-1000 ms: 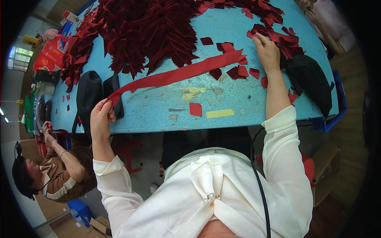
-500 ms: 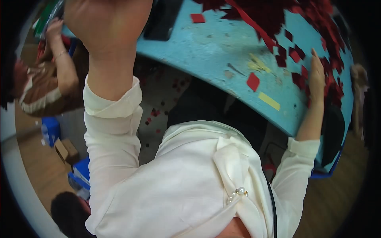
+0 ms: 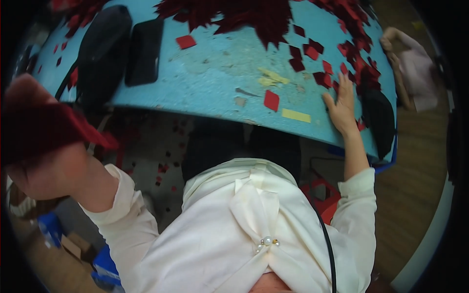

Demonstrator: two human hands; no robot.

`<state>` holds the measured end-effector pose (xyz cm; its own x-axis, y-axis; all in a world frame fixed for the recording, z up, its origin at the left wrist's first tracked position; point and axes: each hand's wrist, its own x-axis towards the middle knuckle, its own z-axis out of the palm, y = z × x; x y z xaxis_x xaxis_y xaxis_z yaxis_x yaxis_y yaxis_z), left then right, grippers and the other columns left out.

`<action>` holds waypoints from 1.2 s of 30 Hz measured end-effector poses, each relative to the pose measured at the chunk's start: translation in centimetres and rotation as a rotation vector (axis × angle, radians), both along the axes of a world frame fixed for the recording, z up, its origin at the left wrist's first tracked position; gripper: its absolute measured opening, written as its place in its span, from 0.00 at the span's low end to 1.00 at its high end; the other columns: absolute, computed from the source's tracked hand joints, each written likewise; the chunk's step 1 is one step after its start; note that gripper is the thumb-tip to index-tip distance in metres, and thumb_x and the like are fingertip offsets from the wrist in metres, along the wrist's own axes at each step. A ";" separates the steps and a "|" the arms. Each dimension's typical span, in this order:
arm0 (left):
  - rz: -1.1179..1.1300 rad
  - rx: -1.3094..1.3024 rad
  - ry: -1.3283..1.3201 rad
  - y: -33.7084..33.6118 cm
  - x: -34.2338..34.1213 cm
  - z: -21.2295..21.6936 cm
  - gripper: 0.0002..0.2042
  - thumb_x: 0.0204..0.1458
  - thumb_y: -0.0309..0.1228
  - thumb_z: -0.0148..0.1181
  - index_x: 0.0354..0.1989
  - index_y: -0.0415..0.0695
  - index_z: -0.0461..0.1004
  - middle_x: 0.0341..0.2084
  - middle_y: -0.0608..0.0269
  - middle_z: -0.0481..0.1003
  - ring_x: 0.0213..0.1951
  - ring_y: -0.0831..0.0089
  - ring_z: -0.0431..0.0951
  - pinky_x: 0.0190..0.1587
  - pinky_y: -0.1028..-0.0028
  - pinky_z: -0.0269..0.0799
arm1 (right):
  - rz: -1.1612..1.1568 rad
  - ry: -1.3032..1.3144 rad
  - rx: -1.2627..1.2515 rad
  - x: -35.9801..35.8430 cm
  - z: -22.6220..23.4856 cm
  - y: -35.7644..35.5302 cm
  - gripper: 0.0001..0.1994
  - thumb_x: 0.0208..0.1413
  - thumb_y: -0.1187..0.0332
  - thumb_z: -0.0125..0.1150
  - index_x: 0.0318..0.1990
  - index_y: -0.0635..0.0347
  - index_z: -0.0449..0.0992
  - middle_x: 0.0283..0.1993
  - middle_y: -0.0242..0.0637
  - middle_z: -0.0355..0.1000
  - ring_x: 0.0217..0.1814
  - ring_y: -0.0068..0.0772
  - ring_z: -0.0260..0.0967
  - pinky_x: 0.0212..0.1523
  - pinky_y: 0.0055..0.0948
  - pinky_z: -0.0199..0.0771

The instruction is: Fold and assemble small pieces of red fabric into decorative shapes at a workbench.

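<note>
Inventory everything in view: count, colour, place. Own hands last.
Table: one, blue, across the top
Fabric heap: one, dark red, far middle
Loose pieces: many, red, table and floor
Pouches: two, black, table's sides
Phone-like slab: one, black, beside left pouch
Strip: one, yellow, near table edge
Torn scrap: one, yellow, beyond strip
Containers: at least two, blue, lower left
Cardboard box: one, brown, lower left
Stool-like item: one, red, right of waist
Blouse: one, cream, lower middle
Cable: one, black, over blouse
Other people: two, pale and brown clothes, side edges
Blurred fabric: one mass, dark red, left edge
Left hand: one, bare, at blurred fabric
Right hand: one, bare, table's right
</note>
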<state>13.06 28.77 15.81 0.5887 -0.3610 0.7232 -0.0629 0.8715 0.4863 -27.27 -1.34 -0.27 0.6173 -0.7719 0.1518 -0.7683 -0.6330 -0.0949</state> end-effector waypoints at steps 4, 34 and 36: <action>-0.189 -0.059 0.180 0.1 0.6 -1.4 0.15 0.56 0.34 0.47 0.43 0.39 0.76 0.44 0.54 0.77 0.48 0.58 0.76 0.58 0.62 0.66 | -0.048 -0.064 0.014 4.9 0.1 -0.7 0.40 0.57 0.46 0.57 0.72 0.49 0.47 0.75 0.51 0.41 0.78 0.51 0.33 0.73 0.45 0.39; -0.511 -0.032 0.177 -1.4 -1.8 -2.0 0.12 0.60 0.31 0.49 0.48 0.40 0.70 0.42 0.55 0.71 0.46 0.60 0.73 0.63 0.55 0.62 | 0.607 -0.521 0.427 11.7 0.9 6.4 0.16 0.54 0.81 0.57 0.51 0.61 0.74 0.58 0.44 0.69 0.68 0.46 0.60 0.66 0.40 0.61; -0.513 -0.031 0.170 -1.6 -2.2 -1.6 0.12 0.61 0.32 0.49 0.48 0.40 0.70 0.42 0.55 0.71 0.46 0.60 0.73 0.63 0.55 0.62 | 0.677 -0.595 0.410 12.4 0.8 9.3 0.18 0.51 0.85 0.55 0.50 0.61 0.74 0.57 0.46 0.70 0.65 0.48 0.62 0.65 0.41 0.63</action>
<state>10.87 27.14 14.25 0.4519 -0.6129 0.6481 0.4520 0.7837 0.4260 -14.85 7.93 0.50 0.8575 -0.3464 0.3804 -0.0121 -0.7528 -0.6582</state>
